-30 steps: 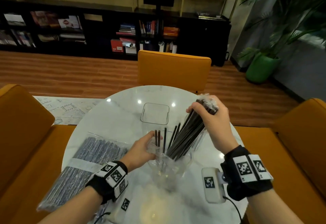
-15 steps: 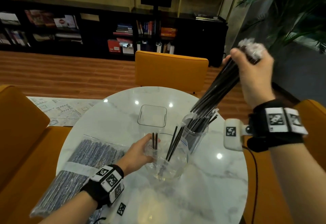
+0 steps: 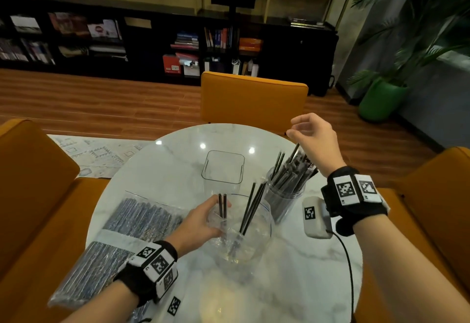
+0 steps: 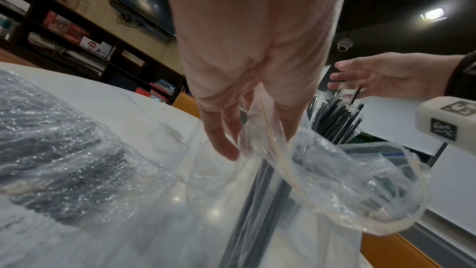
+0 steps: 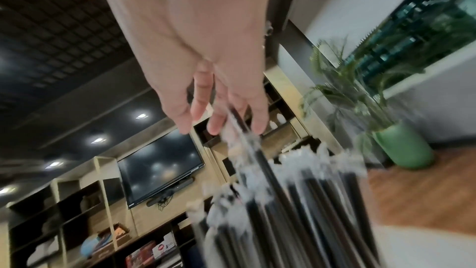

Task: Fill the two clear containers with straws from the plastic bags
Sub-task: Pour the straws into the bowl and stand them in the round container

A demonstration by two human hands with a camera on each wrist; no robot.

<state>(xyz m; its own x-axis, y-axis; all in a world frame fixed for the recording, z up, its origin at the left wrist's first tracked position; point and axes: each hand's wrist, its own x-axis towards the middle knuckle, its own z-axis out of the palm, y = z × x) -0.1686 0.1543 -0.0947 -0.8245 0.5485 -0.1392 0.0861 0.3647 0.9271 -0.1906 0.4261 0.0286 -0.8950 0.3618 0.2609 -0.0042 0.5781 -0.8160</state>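
My left hand (image 3: pixel 203 222) pinches the rim of an open clear plastic bag (image 3: pixel 250 236) standing on the table, with a few black straws (image 3: pixel 250 208) left in it. The left wrist view shows my fingers (image 4: pixel 226 129) curled on the bag's rim (image 4: pixel 322 172). My right hand (image 3: pixel 309 133) hovers open just above a round clear container (image 3: pixel 283 200) packed with wrapped black straws (image 3: pixel 292 170); one straw reaches up toward its fingertips (image 5: pixel 213 121). A square clear container (image 3: pixel 223 167) stands empty behind the bag. A sealed bag of straws (image 3: pixel 119 241) lies at the left.
The round marble table (image 3: pixel 292 284) is ringed by orange chairs (image 3: pixel 254 99). A white tagged device (image 3: pixel 315 218) with a black cable lies right of the round container. A green potted plant (image 3: pixel 381 99) stands far right on the wooden floor.
My right hand pulled a bundle of straws out of the open bag, carried it right into the round container and let go. My left hand kept holding the bag.
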